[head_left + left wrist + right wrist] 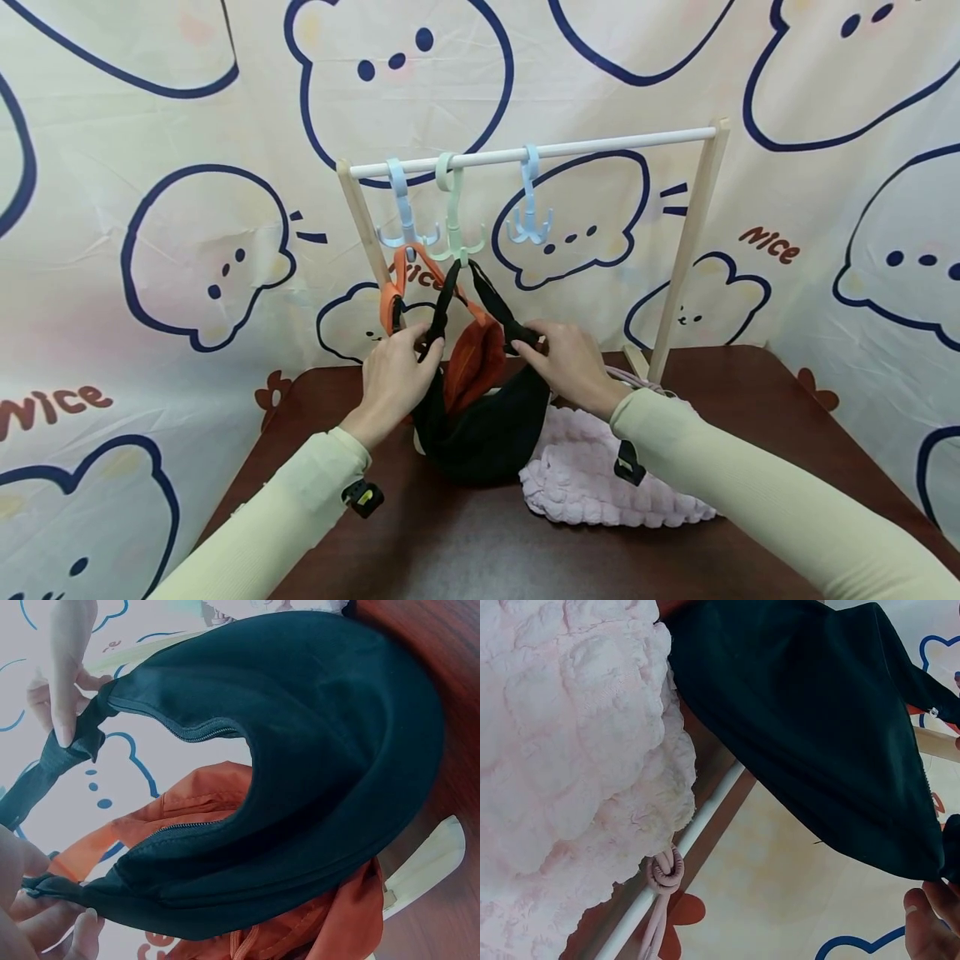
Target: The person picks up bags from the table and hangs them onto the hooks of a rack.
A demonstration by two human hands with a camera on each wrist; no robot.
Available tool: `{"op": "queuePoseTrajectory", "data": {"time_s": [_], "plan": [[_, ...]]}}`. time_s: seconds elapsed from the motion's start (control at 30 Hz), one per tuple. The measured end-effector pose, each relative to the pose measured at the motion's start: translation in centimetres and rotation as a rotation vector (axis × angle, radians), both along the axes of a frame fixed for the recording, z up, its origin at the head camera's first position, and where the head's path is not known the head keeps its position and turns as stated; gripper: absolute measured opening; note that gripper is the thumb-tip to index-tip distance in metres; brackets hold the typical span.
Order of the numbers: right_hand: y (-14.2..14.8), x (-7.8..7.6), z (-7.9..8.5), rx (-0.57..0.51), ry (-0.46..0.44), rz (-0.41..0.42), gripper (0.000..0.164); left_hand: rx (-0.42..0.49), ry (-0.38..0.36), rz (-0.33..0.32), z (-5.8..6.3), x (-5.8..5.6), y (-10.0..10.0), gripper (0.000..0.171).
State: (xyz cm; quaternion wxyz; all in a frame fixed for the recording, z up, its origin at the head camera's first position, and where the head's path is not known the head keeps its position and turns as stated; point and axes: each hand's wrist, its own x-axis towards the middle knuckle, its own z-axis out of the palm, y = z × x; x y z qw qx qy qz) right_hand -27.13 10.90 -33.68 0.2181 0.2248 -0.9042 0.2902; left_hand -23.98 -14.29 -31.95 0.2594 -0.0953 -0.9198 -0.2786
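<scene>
A black crescent-shaped shoulder bag (487, 442) with a zipped opening hangs low over the table, its strap (491, 296) rising in a loop to the pale green multi-prong hook (453, 212). My left hand (395, 379) pinches the strap's left end where it joins the bag. On the other side, the right hand (572, 367) grips the right end near a knot. Both ends are spread apart in the left wrist view, with the bag's zipper (210, 732) curving between them. Behind it an orange bag (474, 362) hangs by its strap from the left blue hook (405, 208).
A wooden rack with a white rail (622, 146) stands at the back of the brown table (442, 542). Another blue hook (530, 204) hangs to the right. A pale pink quilted fluffy bag (592, 475) lies beside the black one, under my right forearm.
</scene>
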Motion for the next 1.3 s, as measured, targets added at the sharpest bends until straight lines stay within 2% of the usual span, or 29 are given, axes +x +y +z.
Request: {"op": "queuePoseTrajectory", "data": {"time_s": [0.63, 0.93, 1.3], "plan": [[0.9, 0.3, 0.3, -0.005, -0.024, 0.014, 0.039, 0.010, -0.006, 0.010, 0.2, 0.4, -0.5, 0.028], [1.6, 0.5, 0.3, -0.010, -0.011, 0.009, 0.033, 0.003, 0.013, 0.014, 0.6, 0.6, -0.7, 0.027], [2.2, 0.9, 0.3, -0.006, -0.003, 0.018, 0.036, 0.011, 0.012, 0.024, 1.0, 0.9, -1.0, 0.028]]}}
